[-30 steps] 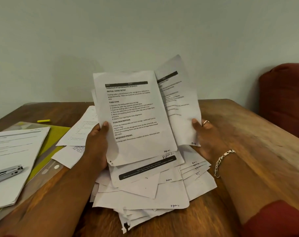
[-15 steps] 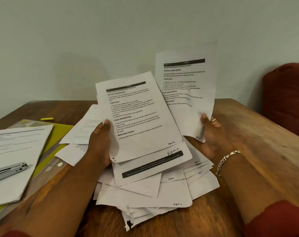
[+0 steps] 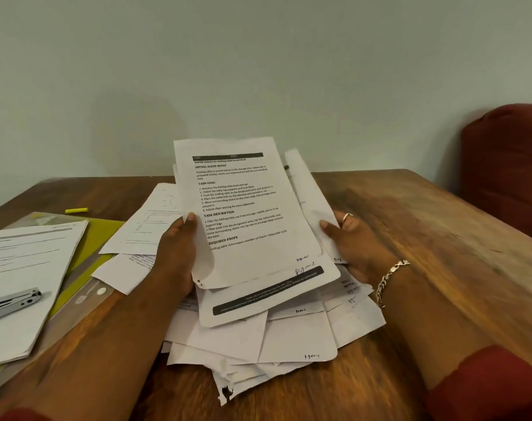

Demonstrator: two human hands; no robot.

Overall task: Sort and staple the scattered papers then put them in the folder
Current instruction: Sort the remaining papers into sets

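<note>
Head view, wooden table [image 3: 426, 238], pale wall [image 3: 258, 71]

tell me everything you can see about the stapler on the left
The stapler is a slim grey metal one, cut off by the left edge of the picture. It lies closed and flat, slightly slanted, on a white printed stack of papers that rests on a yellow-green folder. A small rivet shows near its right end. Neither hand touches it.

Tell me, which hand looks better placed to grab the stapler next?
Probably the left hand. The stapler lies on the sorted stack at the table's left side, nearer that arm. The right hand sits across the loose paper pile, and both now hold sheets.
</note>
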